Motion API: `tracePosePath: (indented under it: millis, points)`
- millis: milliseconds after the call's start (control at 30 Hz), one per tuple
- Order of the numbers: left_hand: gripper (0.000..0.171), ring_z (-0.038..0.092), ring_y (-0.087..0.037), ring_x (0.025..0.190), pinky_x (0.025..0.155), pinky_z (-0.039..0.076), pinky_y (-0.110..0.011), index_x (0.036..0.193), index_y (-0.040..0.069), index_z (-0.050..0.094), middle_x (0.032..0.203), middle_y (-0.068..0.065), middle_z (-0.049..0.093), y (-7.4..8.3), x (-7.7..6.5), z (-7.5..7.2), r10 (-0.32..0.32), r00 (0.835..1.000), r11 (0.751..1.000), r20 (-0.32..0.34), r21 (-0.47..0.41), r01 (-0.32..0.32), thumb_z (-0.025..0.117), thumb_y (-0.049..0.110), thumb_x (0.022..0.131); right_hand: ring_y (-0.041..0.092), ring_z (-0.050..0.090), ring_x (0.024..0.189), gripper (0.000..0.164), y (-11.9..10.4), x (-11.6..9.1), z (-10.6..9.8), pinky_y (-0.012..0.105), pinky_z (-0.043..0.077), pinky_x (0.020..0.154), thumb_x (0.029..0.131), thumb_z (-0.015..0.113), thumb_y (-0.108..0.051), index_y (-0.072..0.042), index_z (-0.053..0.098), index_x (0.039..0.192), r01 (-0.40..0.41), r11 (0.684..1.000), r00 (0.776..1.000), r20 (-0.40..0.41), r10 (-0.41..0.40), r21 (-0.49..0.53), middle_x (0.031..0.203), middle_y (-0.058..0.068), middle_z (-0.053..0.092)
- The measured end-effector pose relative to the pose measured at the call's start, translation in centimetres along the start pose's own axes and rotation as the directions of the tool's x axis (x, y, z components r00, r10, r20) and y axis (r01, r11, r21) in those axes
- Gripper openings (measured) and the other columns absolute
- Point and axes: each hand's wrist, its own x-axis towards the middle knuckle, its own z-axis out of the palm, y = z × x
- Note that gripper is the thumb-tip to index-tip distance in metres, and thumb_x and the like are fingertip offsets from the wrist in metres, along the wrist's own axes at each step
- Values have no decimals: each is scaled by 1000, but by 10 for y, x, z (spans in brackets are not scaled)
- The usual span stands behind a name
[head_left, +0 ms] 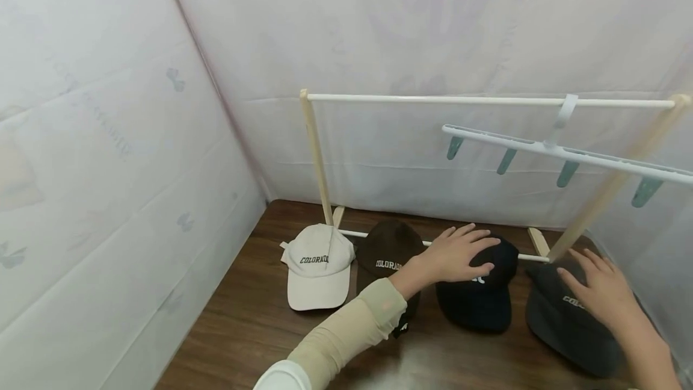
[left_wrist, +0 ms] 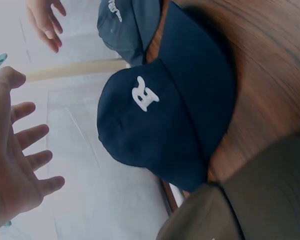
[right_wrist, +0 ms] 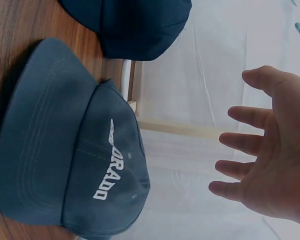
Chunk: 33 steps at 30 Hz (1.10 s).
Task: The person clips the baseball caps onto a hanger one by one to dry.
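My left hand (head_left: 457, 254) hovers over the navy cap (head_left: 476, 303), fingers spread and holding nothing. The left wrist view shows that navy cap (left_wrist: 135, 120) with a white raised letter on its front, apart from the hand (left_wrist: 20, 155). Over at the right, my right hand (head_left: 601, 287) is held above the dark grey cap (head_left: 568, 330), its fingers also spread. In the right wrist view the grey cap (right_wrist: 75, 145) bears white lettering ending in "ORADO", and the right hand (right_wrist: 275, 150) is clear of it.
A white cap (head_left: 316, 266) and a dark brown cap (head_left: 390, 245) lie to the left on the wooden table (head_left: 233, 324). Behind stands a rack with a white top rail (head_left: 433, 99). From it hangs a white hanger (head_left: 547, 148) with several teal clips (head_left: 568, 173).
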Motion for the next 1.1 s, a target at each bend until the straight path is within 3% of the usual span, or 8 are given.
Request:
tracePosePath:
  millis: [333, 667, 900, 1100]
  points:
    - [60, 11, -7, 155, 123, 19, -35, 160, 45, 21, 166, 20, 20, 18, 22, -2, -16, 1000, 999, 1, -44, 16, 31, 64, 104, 70, 28, 125, 61, 10, 5, 2, 77, 20, 104, 108, 48, -32, 20, 38, 140, -27, 999, 999, -40, 26, -24, 137, 52, 30]
    - [60, 14, -8, 154, 123, 23, -38, 160, 42, 22, 166, 19, 21, 17, 28, -5, -33, 999, 997, 14, -70, 34, 32, 62, 105, 70, 27, 125, 61, 17, 18, -7, 77, 22, 101, 107, 48, -24, 20, 29, 146, -42, 999, 997, -70, 44, 32, 139, 52, 28]
    - [59, 16, -8, 154, 122, 23, -34, 160, 41, 25, 165, 18, 24, 24, 27, 10, -4, 999, 997, 47, -72, 8, 33, 62, 105, 69, 28, 123, 61, 21, 3, -1, 76, 23, 100, 107, 48, -22, 22, 29, 145, -63, 997, 996, -53, 65, 35, 136, 52, 30]
    - [59, 18, -5, 152, 120, 25, -29, 159, 42, 26, 164, 21, 23, 43, 32, 20, 26, 997, 998, 76, -56, -21, 34, 63, 104, 70, 27, 122, 62, 34, -20, 11, 77, 23, 102, 107, 47, -22, 21, 26, 146, -138, 989, 989, -49, 141, 50, 136, 52, 29]
